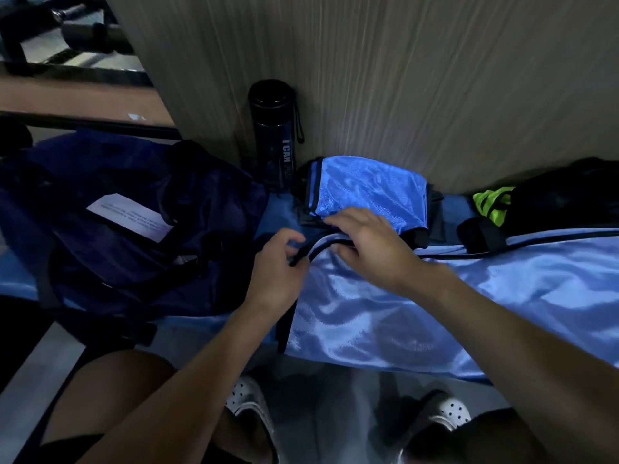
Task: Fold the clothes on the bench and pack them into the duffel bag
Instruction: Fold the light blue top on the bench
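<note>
The bench (278, 212) runs left to right along the wall. The light-blue garment (469, 296) lies spread along it, its long axis following the bench and stretching away to the person's right. The open navy duffel bag (117, 229) sits at the left end, just beside the garment's near edge, so packing means a move leftward. A folded bright-blue garment (368, 189) rests against the wall just behind the hands. A heap of black and neon-green clothes (536, 202) waits further right. Both hands meet at the spread garment's left end, on its black trim (331, 244). The left hand (278, 272), the one nearer the bag, pinches the trim between thumb and curled fingers. The right hand (371, 242) bends its fingers over the same edge, thumb tucked beneath. The fold probably has to carry this end rightward along the cloth's length.
</note>
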{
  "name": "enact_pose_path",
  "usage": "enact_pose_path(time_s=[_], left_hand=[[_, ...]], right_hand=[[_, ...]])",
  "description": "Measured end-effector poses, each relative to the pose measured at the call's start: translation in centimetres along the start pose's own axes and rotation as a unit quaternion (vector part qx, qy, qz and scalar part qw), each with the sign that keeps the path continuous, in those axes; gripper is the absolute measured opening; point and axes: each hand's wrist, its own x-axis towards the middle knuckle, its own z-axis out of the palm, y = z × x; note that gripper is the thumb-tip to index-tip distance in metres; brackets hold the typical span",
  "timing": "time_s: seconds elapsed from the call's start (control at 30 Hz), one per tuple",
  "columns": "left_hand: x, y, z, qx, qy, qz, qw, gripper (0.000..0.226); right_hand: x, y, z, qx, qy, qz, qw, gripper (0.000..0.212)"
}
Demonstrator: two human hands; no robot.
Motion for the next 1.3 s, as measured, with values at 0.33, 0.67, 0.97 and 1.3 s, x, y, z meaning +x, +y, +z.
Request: enact_pose_path(time_s=[0.33,0.67,0.97,1.3], left_hand=[[-1.2,0.4,1.9,0.288,0.028,0.262,0.921,0.039],[-2.3,-2.5,4.3,0.413,-0.149,0.172,0.882,0.074],[-1.5,-0.5,5.0,0.398,-0.049,0.249,0.881,0.05],[-0.6,-1.6,6.2,0.45,-0.158,0.163,0.863,0.063]], right_hand=[[-10.5,2.0,1.6,-0.165,0.132,0.134,0.968,0.03],[-12.2,2.7,3.5,-0.189,0.012,0.124,0.974,0.049],[-10.7,5.2,2.1,-0.224,0.096,0.237,0.941,0.05],[-10.2,7.5,3.2,-0.189,0.028,0.226,0.955,0.063]])
